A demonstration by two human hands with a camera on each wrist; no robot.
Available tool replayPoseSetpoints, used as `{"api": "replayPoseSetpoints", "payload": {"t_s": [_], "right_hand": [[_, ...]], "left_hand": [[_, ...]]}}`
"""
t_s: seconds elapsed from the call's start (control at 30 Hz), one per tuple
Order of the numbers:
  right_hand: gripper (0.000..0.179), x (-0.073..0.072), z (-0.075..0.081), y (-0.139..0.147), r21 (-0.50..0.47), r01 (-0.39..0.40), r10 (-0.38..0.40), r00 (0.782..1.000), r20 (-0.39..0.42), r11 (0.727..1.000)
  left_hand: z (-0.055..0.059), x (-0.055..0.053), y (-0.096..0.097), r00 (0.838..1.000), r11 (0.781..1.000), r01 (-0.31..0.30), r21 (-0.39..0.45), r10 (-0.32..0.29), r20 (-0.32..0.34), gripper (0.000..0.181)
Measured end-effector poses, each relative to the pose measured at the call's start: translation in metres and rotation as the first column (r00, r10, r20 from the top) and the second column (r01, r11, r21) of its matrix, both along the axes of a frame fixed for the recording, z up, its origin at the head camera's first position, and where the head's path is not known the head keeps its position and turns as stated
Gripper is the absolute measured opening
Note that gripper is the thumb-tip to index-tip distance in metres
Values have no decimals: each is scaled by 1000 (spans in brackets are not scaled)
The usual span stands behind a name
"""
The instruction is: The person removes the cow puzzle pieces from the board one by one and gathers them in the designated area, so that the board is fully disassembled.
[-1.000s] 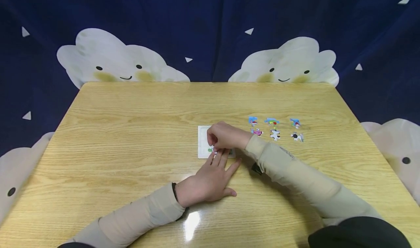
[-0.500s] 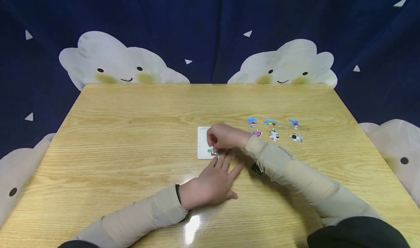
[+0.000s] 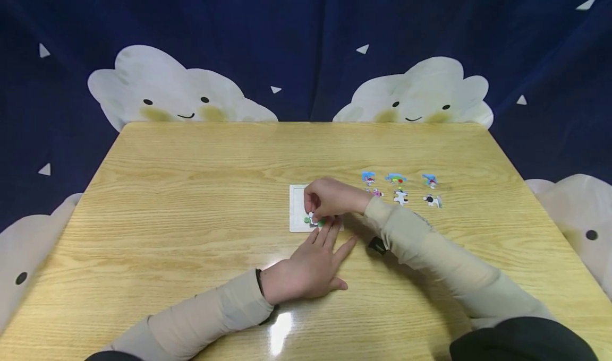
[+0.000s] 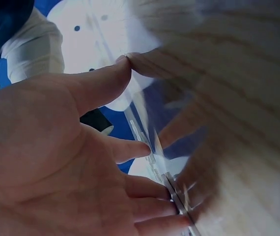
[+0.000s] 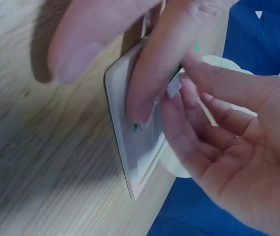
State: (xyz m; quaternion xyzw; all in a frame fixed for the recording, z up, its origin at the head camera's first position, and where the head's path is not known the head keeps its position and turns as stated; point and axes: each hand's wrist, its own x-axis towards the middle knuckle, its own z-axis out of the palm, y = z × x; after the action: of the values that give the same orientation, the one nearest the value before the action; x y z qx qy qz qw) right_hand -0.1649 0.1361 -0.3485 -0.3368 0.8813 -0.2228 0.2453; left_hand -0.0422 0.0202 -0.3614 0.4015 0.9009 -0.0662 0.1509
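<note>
A small white puzzle board (image 3: 296,208) lies flat near the middle of the table. Over it, my right hand (image 3: 331,197) pinches a white and green jigsaw piece (image 5: 174,87) between thumb and curled fingers. In the head view that piece (image 3: 313,219) is at the board's near part, and fingers partly cover it. My left hand (image 3: 311,271) reaches in from the near side with its fingers spread and straight. Its fingertips press on the board's near edge, where they hide some green print. In the left wrist view, the thumb and fingers (image 4: 150,211) look extended.
Right of the board lie several loose jigsaw pieces in two rows, among them a blue one (image 3: 368,177), a white one (image 3: 400,197) and a black and white one (image 3: 432,200). The wooden table (image 3: 191,191) ends at a dark blue curtain (image 3: 306,32) with clouds.
My left fingertips have shifted slightly to the right along the board's near edge, and more of the piece shows. The right hand has stayed almost in place, still pinching it.
</note>
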Motion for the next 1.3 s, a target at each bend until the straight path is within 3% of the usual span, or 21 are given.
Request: {"api": "replayPoseSetpoints", "payload": {"t_s": [0.2,0.33,0.43,0.63,0.87,1.13,1.3], "right_hand": [[15,-4,0,14,-172,-49,60,996,61,984],[14,-8,6,31,-281,4,26,994,103,960],[13,-9,15,49,-308,66,-30,992,120,949],[12,-7,25,95,-278,157,-119,982,147,948],[12,4,16,153,-186,212,-184,970,158,959],[15,19,2,188,-153,218,-205,974,96,964],[20,27,-2,190,-99,168,-172,985,-32,981]], "left_hand": [[1,1,0,1000,1000,4,2,-4,3,82],[2,1,1,1000,1000,7,10,-8,8,81],[1,1,1,1000,1000,13,12,-13,2,81],[0,2,1,1000,1000,3,4,-3,8,81],[1,2,0,1000,1000,-5,23,5,18,79],[1,3,-1,1000,1000,-6,18,5,14,79],[1,3,0,1000,1000,1,24,-1,16,79]]}}
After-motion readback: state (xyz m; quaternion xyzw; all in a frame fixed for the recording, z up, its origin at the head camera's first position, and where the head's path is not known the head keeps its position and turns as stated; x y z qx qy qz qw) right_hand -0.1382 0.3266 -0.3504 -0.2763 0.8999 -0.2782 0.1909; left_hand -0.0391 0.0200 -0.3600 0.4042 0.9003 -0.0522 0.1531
